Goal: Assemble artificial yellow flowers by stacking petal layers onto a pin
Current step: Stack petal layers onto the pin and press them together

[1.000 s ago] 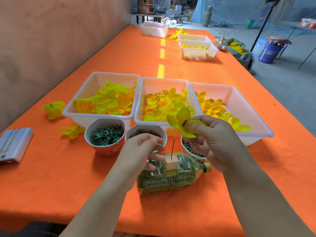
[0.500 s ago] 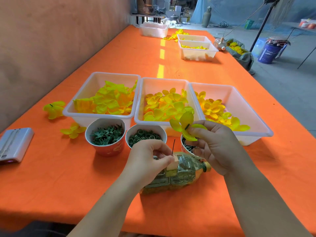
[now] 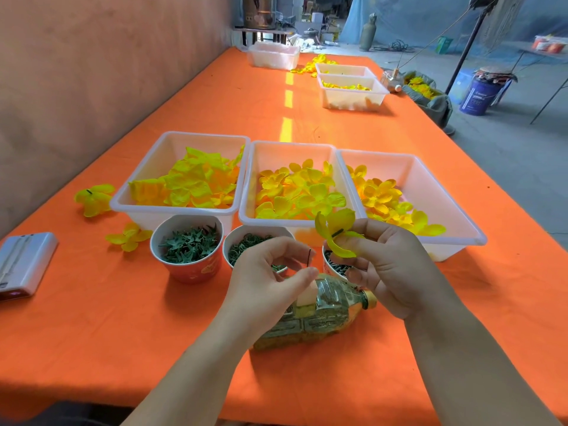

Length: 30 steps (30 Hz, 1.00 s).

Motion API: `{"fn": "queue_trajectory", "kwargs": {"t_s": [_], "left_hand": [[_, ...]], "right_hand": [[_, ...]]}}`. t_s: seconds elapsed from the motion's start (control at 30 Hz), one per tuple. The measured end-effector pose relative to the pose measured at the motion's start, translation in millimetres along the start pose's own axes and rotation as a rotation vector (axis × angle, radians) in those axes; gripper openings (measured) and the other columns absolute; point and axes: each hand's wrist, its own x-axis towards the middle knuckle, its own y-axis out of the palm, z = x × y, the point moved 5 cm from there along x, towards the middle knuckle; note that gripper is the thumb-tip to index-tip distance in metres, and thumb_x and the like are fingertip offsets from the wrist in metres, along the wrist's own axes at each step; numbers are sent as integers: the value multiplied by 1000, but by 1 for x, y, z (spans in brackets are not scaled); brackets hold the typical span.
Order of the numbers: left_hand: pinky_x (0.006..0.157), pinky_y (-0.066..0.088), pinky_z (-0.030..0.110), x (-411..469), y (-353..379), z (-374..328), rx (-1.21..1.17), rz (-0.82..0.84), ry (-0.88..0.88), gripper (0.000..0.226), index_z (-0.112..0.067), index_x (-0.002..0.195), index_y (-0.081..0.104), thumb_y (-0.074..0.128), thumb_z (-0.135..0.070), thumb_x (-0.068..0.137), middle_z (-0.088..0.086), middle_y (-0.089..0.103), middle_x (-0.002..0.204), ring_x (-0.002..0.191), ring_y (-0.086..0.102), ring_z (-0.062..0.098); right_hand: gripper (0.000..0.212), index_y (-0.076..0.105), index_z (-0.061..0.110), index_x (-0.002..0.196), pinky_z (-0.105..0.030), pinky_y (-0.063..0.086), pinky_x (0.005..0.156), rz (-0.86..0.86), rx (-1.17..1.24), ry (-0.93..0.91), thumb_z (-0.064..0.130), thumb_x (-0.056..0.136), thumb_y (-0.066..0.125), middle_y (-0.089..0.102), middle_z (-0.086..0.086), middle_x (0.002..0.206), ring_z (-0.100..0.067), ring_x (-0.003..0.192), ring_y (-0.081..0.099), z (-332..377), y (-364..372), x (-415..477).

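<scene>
Head view: left hand (image 3: 261,273) pinches the pin (image 3: 308,258) (upright in a block (image 3: 306,296)), right hand (image 3: 392,267) holds a petal layer (image 3: 335,227).

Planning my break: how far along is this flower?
Done: two flowers lie beside the left tray. In hand: the right hand pinches a petal layer; the left hand is at the pin, which shows no petals. Left: stacking layers onto it.

Both forearms rise from the bottom edge toward mid-frame. The left hand (image 3: 267,272) is curled, its forefinger and thumb pinching the pin (image 3: 308,258). The right hand (image 3: 393,265), just right of it, pinches a petal layer (image 3: 336,230) at its fingertips.
</scene>
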Motion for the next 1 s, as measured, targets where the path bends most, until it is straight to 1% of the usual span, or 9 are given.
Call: {"fn": "queue_trajectory", "kwargs": {"t_s": [0.1,0.2,0.37,0.57,0.67,0.77,0.83,0.93,1.0], "left_hand": [[71,55,33,3,-6,-21,-158,-89,39,10,-27,86,76,75,-33,78,-9,75,87,86,70,12],[70,51,23,7,-8,-40,-241,-58,47,28,-31,90,77,69,-51,72,-5,77,86,85,72,15],[60,56,37,16,-10,-50,-270,-74,11,5,-28,78,76,74,-25,74,4,73,73,66,66,15],[49,46,24,31,-16,-46,-403,-70,-134,7,-26,66,73,74,-19,67,17,66,73,68,55,29],[47,45,23,34,-17,-40,-415,-92,-154,3,-21,68,73,75,-23,67,16,66,72,66,55,29],[49,45,23,34,-17,-37,-391,-103,-169,6,-23,67,72,77,-28,67,9,66,67,65,55,25],[49,44,23,34,-17,-36,-393,-97,-165,6,-25,66,72,77,-28,68,6,66,65,64,55,24],[50,44,23,32,-18,-40,-383,-100,-116,8,-27,67,71,78,-30,69,4,69,67,62,58,22],[50,45,23,31,-18,-45,-328,-92,-53,8,-28,70,70,76,-32,73,-1,70,68,59,58,16]], "right_hand": [[9,77,17,85,-22,43,50,-12,-83,-89,10,79,76,72,-4,77,-14,65,63,7,1,-4],[12,77,21,81,-21,44,48,-31,-186,-271,9,82,77,72,1,69,-8,57,59,22,5,-10],[16,74,24,79,-18,47,49,-58,-336,-472,9,81,80,72,7,69,-6,56,65,40,17,-16],[34,63,34,98,-17,49,58,-190,-545,-771,18,73,79,68,14,89,-5,83,68,53,26,-23],[32,64,20,101,-27,53,63,-231,-625,-960,11,77,83,65,7,101,-9,92,67,57,27,-28],[9,69,7,87,-35,51,76,-261,-748,-1219,8,83,77,63,-6,104,-21,99,63,59,32,-37],[11,70,11,93,-33,51,78,-240,-690,-1147,14,84,76,65,-2,103,-18,98,65,58,32,-33],[30,66,26,109,-18,51,69,-199,-466,-763,33,81,74,69,11,98,-6,91,68,52,24,-18],[26,71,27,100,-19,52,66,-110,-414,-600,39,77,74,72,12,88,-5,81,70,46,24,-10]]}}
